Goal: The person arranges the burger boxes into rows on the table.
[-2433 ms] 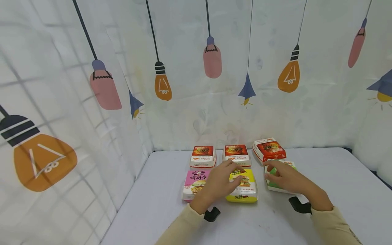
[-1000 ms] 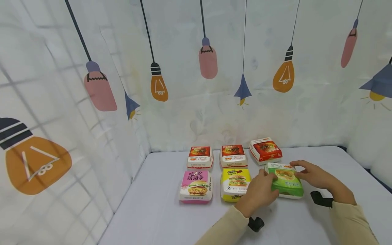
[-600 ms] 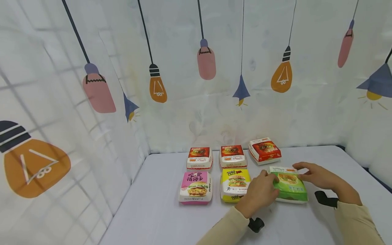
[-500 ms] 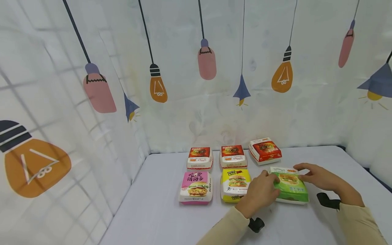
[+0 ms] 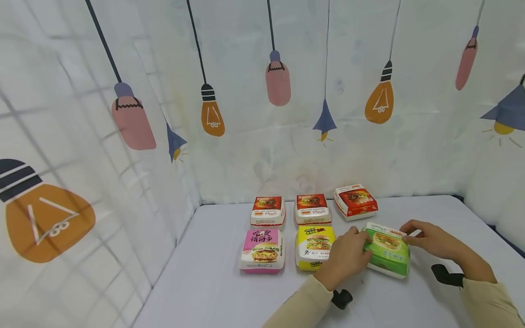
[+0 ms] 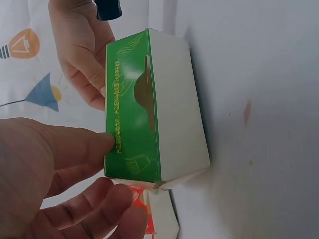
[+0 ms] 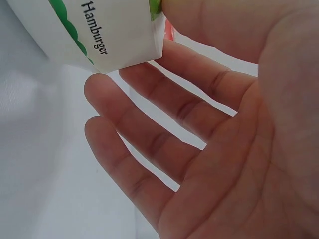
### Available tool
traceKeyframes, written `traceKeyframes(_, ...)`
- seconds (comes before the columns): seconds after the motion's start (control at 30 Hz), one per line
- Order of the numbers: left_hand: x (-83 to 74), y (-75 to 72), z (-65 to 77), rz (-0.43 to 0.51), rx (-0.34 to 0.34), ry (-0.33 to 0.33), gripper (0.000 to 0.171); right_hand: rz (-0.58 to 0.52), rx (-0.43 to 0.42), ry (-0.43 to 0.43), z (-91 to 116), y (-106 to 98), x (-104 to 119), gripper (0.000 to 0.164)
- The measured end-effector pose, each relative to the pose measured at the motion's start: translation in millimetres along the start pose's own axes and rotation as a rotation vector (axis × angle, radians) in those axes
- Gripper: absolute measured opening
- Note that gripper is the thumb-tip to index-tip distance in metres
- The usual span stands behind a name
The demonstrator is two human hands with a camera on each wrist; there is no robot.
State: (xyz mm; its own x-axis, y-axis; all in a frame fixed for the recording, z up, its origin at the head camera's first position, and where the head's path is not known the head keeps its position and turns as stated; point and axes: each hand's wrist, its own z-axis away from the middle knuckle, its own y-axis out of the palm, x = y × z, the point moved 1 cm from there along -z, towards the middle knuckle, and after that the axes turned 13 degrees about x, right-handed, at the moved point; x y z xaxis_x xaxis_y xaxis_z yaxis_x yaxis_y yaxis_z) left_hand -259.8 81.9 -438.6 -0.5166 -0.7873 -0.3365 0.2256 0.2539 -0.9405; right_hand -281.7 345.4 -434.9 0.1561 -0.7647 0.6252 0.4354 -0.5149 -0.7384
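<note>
A green and white burger box [image 5: 387,250] sits at the right end of the front row, turned at an angle. My left hand [image 5: 348,255] holds its left side, thumb at the green front face and fingers round the corner in the left wrist view. At the opposite side, my right hand [image 5: 434,241] has its thumb at the box's top edge and its index finger near the far corner. The right wrist view shows the other fingers of that hand spread below the box's white side, marked "Hamburger". Just left of my left hand lies a yellow burger box [image 5: 315,246].
A pink and white burger box [image 5: 262,253] stands left of the yellow one. Behind are a red burger box [image 5: 267,211] at the left, another red box [image 5: 312,209] in the middle, and a tilted red box [image 5: 355,202] at the right. A lamp-printed curtain [image 5: 246,168] backs the white table [image 5: 213,282].
My left hand has moved right, off the yellow box to the green one. Both hands now hold the green box, which has shifted right and toward me and rotated at an angle.
</note>
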Motion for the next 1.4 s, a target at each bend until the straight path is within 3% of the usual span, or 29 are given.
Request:
traceKeyframes(0.33, -2.0, 0.4, -1.2, -0.028, 0.006, -0.032, 0.026, 0.002, -0.005, -0.004, 1.8, 1.3, -0.8, 0.026)
traceKeyframes(0.67, 0.0, 1.5, -0.1, 0.008, 0.046, -0.075, 0.042, 0.003, 0.004, -0.055, 3.3, 5.0, -3.0, 0.022)
traceKeyframes(1.03, -1.0, 2.1, 0.0, -0.072, 0.085, -0.068, 0.057, -0.023, 0.037, -0.076, 1.2, 5.8, -7.2, 0.069)
traceKeyframes(1.2, -1.2, 0.7, 1.0, -0.115, 0.071, -0.061, 0.053, -0.038, 0.047, -0.09, -0.3, 9.1, -8.1, 0.074)
traceKeyframes(1.4, 0.8, 1.9, 0.3, -0.097, 0.061, -0.052, 0.049, -0.058, 0.067, -0.095, -2.0, 10.3, -8.2, 0.071)
